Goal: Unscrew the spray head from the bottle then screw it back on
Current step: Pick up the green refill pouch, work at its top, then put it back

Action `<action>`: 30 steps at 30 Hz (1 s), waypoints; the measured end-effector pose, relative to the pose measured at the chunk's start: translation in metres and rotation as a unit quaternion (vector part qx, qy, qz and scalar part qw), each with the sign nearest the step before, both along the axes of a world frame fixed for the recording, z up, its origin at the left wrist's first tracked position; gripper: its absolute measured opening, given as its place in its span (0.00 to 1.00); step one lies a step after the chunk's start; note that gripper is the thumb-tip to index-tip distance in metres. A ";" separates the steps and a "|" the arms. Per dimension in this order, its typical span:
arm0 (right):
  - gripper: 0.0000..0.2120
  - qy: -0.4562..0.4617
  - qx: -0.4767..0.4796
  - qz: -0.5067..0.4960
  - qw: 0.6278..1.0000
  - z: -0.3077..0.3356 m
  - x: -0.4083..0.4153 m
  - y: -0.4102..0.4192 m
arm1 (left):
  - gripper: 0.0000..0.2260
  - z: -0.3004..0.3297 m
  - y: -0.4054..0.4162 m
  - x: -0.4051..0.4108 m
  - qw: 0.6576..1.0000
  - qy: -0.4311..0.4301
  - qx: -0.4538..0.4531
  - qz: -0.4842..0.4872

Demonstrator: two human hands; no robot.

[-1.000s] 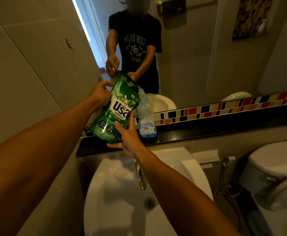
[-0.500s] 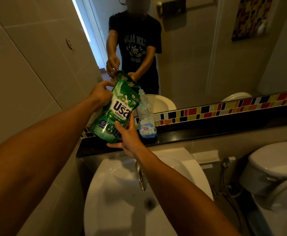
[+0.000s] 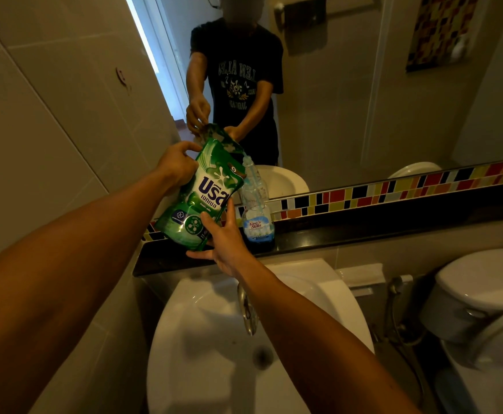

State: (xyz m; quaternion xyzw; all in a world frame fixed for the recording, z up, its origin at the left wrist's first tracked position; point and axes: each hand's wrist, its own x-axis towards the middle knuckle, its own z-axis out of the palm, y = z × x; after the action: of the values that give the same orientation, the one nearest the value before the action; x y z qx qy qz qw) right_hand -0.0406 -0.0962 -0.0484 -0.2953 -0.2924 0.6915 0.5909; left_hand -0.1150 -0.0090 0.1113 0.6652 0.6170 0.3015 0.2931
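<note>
A clear plastic bottle [image 3: 256, 216] with a blue and white label stands on the dark ledge [image 3: 363, 231] under the mirror, its neck open with no spray head on it. A green refill pouch [image 3: 199, 198] is tilted over it, its top corner at the bottle's mouth, and a thin pale stream runs into the neck. My left hand [image 3: 177, 167] grips the pouch's upper left edge. My right hand [image 3: 226, 237] holds the pouch's bottom from below. The spray head is nowhere in view.
A white basin [image 3: 202, 354] with a chrome tap [image 3: 245, 309] lies below the ledge. A toilet [image 3: 483, 297] and a hose sprayer [image 3: 393, 294] are at the right. A tiled wall closes the left side. The mirror [image 3: 363, 100] shows a person.
The pouch has stayed tilted over the bottle with both hands in nearly the same grip; no clear movement.
</note>
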 end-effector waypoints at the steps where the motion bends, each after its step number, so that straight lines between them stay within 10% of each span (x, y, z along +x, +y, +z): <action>1: 0.37 0.001 0.000 0.000 1.000 0.000 0.000 0.000 | 0.18 0.000 0.000 0.000 1.000 -0.001 0.000 0.001; 30: 0.43 -0.124 -0.037 -0.014 0.991 -0.026 0.025 0.002 | 0.21 -0.052 0.006 -0.013 0.997 -0.067 0.001 0.050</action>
State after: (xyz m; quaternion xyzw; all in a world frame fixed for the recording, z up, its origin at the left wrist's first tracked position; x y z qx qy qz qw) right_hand -0.0153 -0.0938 -0.0744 -0.4049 -0.3331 0.6515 0.5483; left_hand -0.1280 -0.0029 0.0592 0.6125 0.6281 0.3602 0.3173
